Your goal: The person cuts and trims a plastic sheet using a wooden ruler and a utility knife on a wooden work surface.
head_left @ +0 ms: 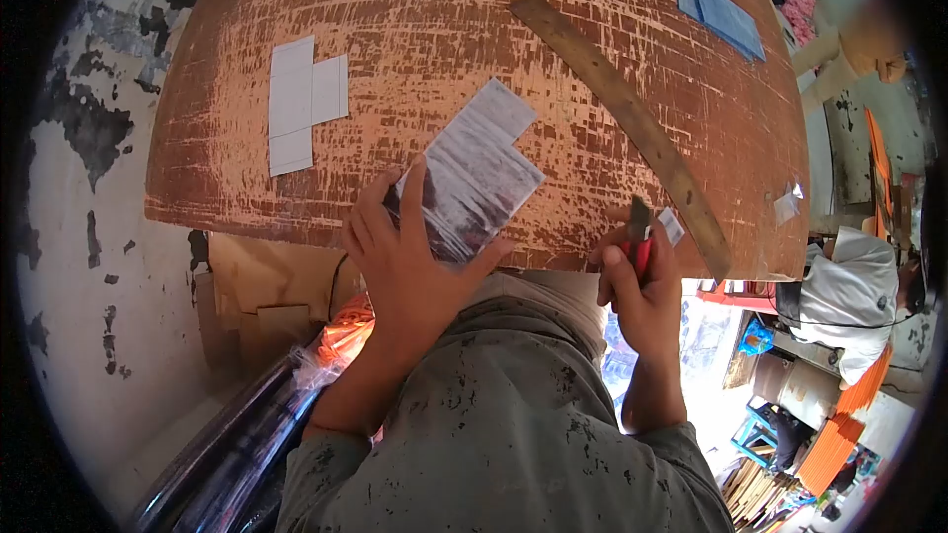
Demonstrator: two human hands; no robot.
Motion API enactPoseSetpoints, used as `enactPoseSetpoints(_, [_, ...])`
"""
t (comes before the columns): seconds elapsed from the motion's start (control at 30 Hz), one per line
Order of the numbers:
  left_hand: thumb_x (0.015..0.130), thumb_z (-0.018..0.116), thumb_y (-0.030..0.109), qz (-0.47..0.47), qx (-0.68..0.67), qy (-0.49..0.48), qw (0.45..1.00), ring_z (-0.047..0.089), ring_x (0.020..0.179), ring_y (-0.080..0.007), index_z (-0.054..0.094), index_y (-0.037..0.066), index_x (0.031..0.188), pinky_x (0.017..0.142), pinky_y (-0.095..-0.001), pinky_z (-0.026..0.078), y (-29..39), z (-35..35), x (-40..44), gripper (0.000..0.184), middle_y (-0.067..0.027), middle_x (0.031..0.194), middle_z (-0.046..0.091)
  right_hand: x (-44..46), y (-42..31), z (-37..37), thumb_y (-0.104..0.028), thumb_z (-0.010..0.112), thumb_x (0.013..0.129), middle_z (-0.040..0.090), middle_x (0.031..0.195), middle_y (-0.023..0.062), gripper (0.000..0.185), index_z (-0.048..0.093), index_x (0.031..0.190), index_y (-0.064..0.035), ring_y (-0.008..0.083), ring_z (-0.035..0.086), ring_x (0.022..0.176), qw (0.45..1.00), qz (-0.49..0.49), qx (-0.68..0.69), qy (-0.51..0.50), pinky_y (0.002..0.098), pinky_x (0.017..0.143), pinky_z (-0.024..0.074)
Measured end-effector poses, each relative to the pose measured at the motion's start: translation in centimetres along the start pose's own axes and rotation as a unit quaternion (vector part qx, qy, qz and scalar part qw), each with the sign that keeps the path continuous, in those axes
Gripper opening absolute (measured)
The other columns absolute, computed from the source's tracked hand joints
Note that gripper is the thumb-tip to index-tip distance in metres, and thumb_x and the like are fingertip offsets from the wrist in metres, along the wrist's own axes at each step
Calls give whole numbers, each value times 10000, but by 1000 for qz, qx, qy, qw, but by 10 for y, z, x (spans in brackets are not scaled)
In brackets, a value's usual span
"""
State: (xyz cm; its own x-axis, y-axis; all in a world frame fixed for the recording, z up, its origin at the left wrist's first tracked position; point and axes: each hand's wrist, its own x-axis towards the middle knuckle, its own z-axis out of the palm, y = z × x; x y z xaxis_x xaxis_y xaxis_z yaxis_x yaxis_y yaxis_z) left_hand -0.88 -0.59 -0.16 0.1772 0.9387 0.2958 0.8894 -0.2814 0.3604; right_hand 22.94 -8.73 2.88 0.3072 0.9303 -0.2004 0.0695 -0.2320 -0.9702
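Observation:
My left hand (410, 237) lies with fingers spread on the lower left part of a grey, plastic-looking cut piece (479, 173) near the table's front edge. In my right hand (640, 281) is a red-handled cutter (642, 249), its dark end pointing up and away from me. A small white scrap (671, 226) is just beside the right hand's fingers. To the right of that, a long brown metal or wooden strip (632, 123) runs diagonally across the table. A white paper cutout with drawn lines (293, 109) lies at the left.
The scratched brown table (415, 0) has blue folded pieces (719, 15) at its back right and a clear scrap (787, 205) at its right edge. Plastic-wrapped rolls (232, 444) stand at lower left. A person in white (847, 286) is at the right, near orange sheets.

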Motion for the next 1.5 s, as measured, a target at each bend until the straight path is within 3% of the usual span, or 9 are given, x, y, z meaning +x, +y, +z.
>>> enactPoseSetpoints(0.2, [887,834,573,88,-150,-29,984,457,1478,-444,553,91,1581,1209,-659,320,-41,4,9,891,-213,1586,492,-3,11,-12,-111,589,1133,702,952,91,264,633,1367,5,164,653,728,989,-19,-129,-73,344,674,524])
enactPoseSetpoints(0.3, [950,784,536,222,-68,-130,964,388,1599,-379,544,99,1598,1287,-697,226,-58,-10,30,818,-145,1696,459,-1,-6,-6,-85,512,1153,690,902,78,275,634,1364,42,110,637,712,973,-39,-201,-106,286,634,511])
enactPoseSetpoints(0.43, [916,812,479,194,-14,-166,967,355,1636,-374,511,111,1635,1318,-705,169,-45,-8,27,862,-90,1776,394,2,-15,-7,-113,535,1153,689,869,94,257,648,1326,40,128,700,755,956,-9,-250,-154,302,643,527])
enactPoseSetpoints(0.5, [927,793,508,151,-14,-114,982,393,1608,-377,520,141,1630,1319,-708,163,-40,0,20,839,-113,1733,442,3,-20,-1,-171,632,1116,733,900,214,236,644,1297,-19,424,739,823,939,-18,-308,-152,500,713,552])
enactPoseSetpoints(0.63, [937,793,482,133,-47,-111,984,422,1584,-378,552,151,1604,1320,-707,157,-40,-8,23,782,-127,1689,482,14,-27,11,-136,660,1089,732,917,184,227,661,1279,-11,343,756,803,894,-137,-399,-152,417,689,562])
enactPoseSetpoints(0.8, [1031,715,353,159,-93,-56,981,433,1567,-397,624,87,1485,1315,-653,245,-51,-6,62,533,-165,1668,488,31,-35,23,-247,608,1114,740,982,192,206,619,1203,-62,444,744,841,830,-146,-488,-226,568,724,571])
enactPoseSetpoints(0.9, [1093,634,288,213,-132,-50,967,414,1577,-410,606,60,1493,1318,-602,283,-43,10,95,462,-182,1682,469,40,-39,35,-211,640,1094,728,903,177,157,610,1140,-64,424,724,788,819,-146,-501,-240,545,684,543])
enactPoseSetpoints(1.1, [1147,522,312,302,-105,-87,943,339,1636,-370,478,35,1628,1349,-569,240,-35,45,122,557,-183,1760,377,49,-48,47,-204,622,1096,715,872,199,168,579,1132,-47,430,719,753,790,-148,-530,-271,558,652,543])
enactPoseSetpoints(1.5, [1153,477,328,300,-59,-98,947,302,1662,-336,405,37,1683,1356,-592,195,-37,62,121,609,-145,1800,325,55,-47,54,-237,575,1102,735,907,215,238,549,1222,-33,426,777,777,760,-130,-554,-313,542,633,620])
